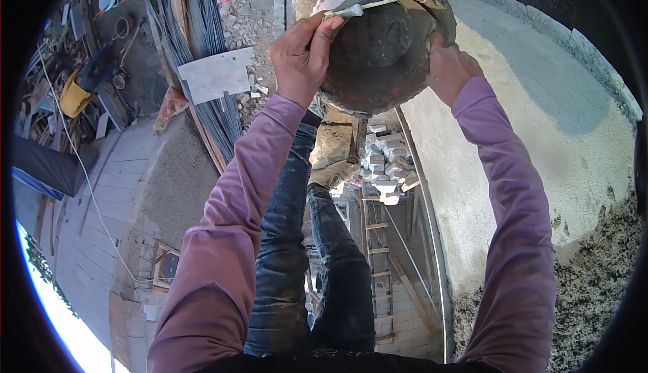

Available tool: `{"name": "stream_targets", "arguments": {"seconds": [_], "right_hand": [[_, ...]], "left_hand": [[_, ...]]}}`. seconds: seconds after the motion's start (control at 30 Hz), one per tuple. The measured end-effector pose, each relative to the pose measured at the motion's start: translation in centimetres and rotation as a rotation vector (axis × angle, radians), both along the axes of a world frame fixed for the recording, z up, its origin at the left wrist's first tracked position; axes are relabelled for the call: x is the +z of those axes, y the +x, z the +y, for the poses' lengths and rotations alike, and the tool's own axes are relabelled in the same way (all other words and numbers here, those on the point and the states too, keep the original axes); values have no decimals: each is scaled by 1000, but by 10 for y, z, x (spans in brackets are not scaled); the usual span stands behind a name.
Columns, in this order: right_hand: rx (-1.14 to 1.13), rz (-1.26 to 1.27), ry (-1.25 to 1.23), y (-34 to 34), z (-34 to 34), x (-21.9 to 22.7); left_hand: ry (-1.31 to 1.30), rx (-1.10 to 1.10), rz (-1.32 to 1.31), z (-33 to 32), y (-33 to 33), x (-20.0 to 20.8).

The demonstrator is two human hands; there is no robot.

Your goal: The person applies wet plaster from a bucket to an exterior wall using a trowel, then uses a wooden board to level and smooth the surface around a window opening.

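Up ahead of me is a round, dark, dirty bucket (385, 89), its opening turned toward me. A pale, cord-like handle (398, 0) with a lighter knotted or wrapped bit crosses its far side. My left hand (300, 56) is closed, thumb against forefinger, on the left end of this handle at the rim. On the right side, my right hand (453, 69) grips the bucket's rim, with the fingers partly hidden behind it. Inside, the bucket shows a dark, stained bottom and no clear contents.
A rough, pale plastered curved surface (513, 137) lies on my right. Below stand a wooden ladder (379, 251) and a pile of broken blocks (385, 157). At left are bundled metal rods (202, 22), a pale board (216, 74) and rubble. My feet are high above the ground.
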State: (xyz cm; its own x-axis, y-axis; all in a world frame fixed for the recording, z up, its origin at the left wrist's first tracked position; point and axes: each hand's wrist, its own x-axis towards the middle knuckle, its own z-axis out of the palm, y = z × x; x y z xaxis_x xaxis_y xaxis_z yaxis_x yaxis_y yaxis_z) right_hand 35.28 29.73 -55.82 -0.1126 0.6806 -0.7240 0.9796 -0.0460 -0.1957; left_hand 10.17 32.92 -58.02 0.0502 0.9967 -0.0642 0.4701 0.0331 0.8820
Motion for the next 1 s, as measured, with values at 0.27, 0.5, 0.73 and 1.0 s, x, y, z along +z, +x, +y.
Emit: {"name": "stream_targets", "arguments": {"seconds": [0.27,0.5,0.73,1.0], "right_hand": [[-375,493,-429,-28,-74,-64],[-1683,1516,-898,-81,-48,-49],[-1054,868,-334,-46,-86,-5],[-200,97,-122,-52,-52,-37]], "left_hand": [[-36,-19,-49,-8,-4,0],[-57,164,43,-16,-27,-7],[-41,120,41,-9,-39,-14],[-13,83,-18,-16,-8,-2]]}}
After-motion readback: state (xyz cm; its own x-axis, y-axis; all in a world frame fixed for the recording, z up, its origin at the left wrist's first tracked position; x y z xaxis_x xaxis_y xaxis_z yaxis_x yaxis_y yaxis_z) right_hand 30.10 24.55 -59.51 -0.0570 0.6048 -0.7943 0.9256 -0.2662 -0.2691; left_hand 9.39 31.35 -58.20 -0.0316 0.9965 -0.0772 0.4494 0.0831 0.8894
